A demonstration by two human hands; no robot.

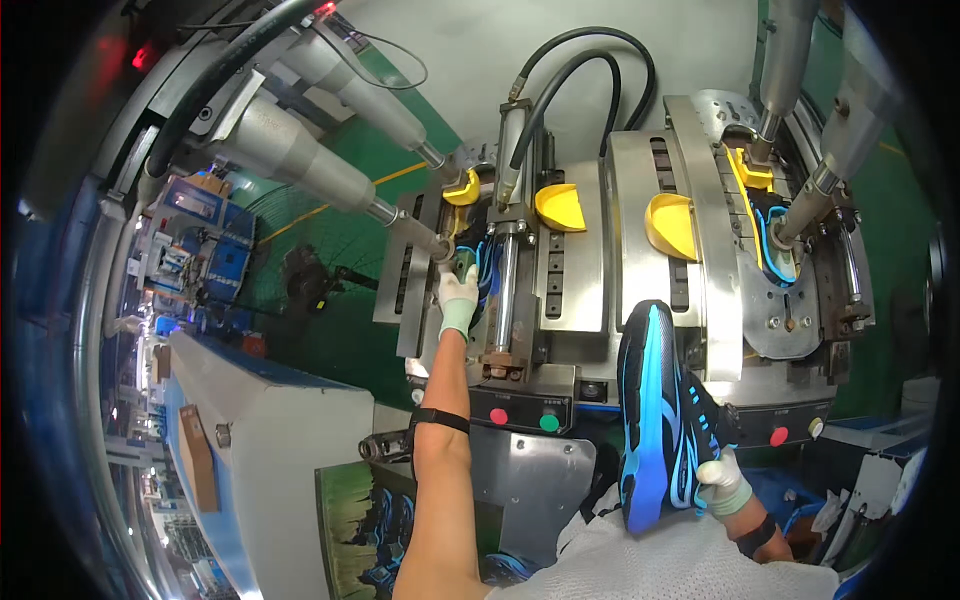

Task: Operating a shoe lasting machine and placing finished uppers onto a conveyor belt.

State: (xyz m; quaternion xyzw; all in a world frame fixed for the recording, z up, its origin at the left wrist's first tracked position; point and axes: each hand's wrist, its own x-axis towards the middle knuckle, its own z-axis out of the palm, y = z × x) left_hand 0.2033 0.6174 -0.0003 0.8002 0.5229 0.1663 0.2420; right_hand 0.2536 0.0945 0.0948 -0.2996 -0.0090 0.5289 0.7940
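Observation:
My left hand [458, 297], in a white glove with a pale green cuff, reaches forward to the left press station. Its fingers close on the near part of a black and blue shoe [485, 272] under the press; the fingertips are partly hidden. My right hand [722, 482], gloved the same way, grips another black and blue sports shoe [655, 410] from its right side, close to my body. That shoe stands toe away from me, with its bright blue and black sole turned to the left. A third shoe [774, 240] sits clamped in the right press station beneath metal rams.
Yellow curved pads [560, 208] [672, 226] rest on the steel machine bed. Pressing cylinders [290, 155] slope down from the upper left. Below the machine are a red button [499, 416] and a green button [549, 423]. A green-sided container [345, 530] with shoes stands at lower left.

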